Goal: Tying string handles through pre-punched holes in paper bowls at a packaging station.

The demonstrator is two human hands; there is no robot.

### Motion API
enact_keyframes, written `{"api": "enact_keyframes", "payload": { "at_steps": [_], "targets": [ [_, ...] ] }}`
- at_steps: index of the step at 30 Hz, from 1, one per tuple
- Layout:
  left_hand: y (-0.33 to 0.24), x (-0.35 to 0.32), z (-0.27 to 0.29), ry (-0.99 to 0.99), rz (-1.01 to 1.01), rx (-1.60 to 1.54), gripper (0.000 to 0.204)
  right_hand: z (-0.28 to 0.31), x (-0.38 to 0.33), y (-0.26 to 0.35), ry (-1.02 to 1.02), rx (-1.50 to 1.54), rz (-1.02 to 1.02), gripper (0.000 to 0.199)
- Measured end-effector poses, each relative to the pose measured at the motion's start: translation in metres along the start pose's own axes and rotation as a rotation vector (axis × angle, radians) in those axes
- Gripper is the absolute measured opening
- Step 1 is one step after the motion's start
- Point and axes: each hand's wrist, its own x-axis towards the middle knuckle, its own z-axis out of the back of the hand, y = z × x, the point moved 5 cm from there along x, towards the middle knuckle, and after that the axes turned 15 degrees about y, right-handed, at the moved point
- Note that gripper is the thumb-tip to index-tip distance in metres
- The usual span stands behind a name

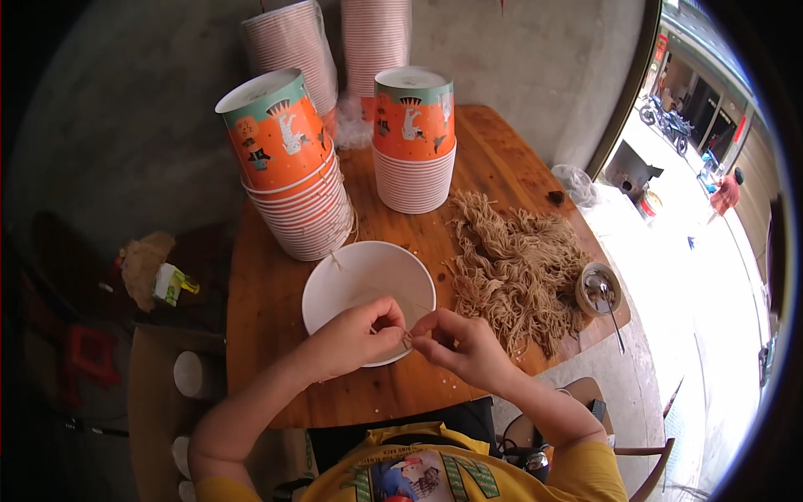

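Observation:
Both hands meet over the near side of a white paper bucket (368,261), seen from above with its mouth facing me. My left hand (361,336) pinches a thin tan string (407,338) between thumb and fingers. Fingertips of my right hand (458,341) close on the same string from the other side, just apart from the left. A short bit of string also shows at the bucket's far left wall. To the right lies a loose heap of tan strings (520,272) on the wooden table (276,376).
Behind the bucket rise two orange-and-green bucket stacks (288,159) (415,125), upside down; strings hang by the left one. Wrapped white stacks (376,42) stand farther back. A small bowl (590,293) with a spoon sits at the right edge. Left below is a cardboard box (155,393).

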Motion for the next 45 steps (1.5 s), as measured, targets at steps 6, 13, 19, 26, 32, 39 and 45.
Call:
{"api": "enact_keyframes", "payload": {
  "at_steps": [6, 13, 19, 26, 32, 39, 45],
  "targets": [
    [0.007, 0.001, 0.002, 0.029, 0.096, -0.194, 0.012, 0.0, 0.004, 0.004, -0.041, 0.017, -0.029, 0.015],
    [0.007, -0.001, -0.001, 0.042, 0.005, -0.112, 0.018, -0.001, 0.007, 0.001, -0.062, 0.042, 0.01, 0.014],
    [-0.02, -0.007, -0.002, -0.087, 0.036, 0.25, 0.011, 0.001, 0.007, 0.004, -0.067, 0.023, 0.03, 0.013],
    [-0.013, -0.01, -0.008, -0.227, 0.038, 0.21, 0.008, 0.0, 0.008, 0.003, -0.03, 0.021, 0.005, 0.015],
    [-0.011, -0.007, -0.008, -0.298, -0.069, 0.142, 0.01, -0.005, 0.007, -0.001, -0.076, 0.07, 0.052, 0.011],
    [-0.008, -0.001, -0.011, -0.234, -0.104, 0.036, 0.018, -0.005, 0.004, -0.006, -0.165, 0.072, 0.097, 0.011],
    [-0.005, 0.004, -0.01, -0.156, -0.159, -0.115, 0.029, -0.009, 0.0, -0.011, -0.252, 0.107, 0.106, 0.011]
  ]
}}
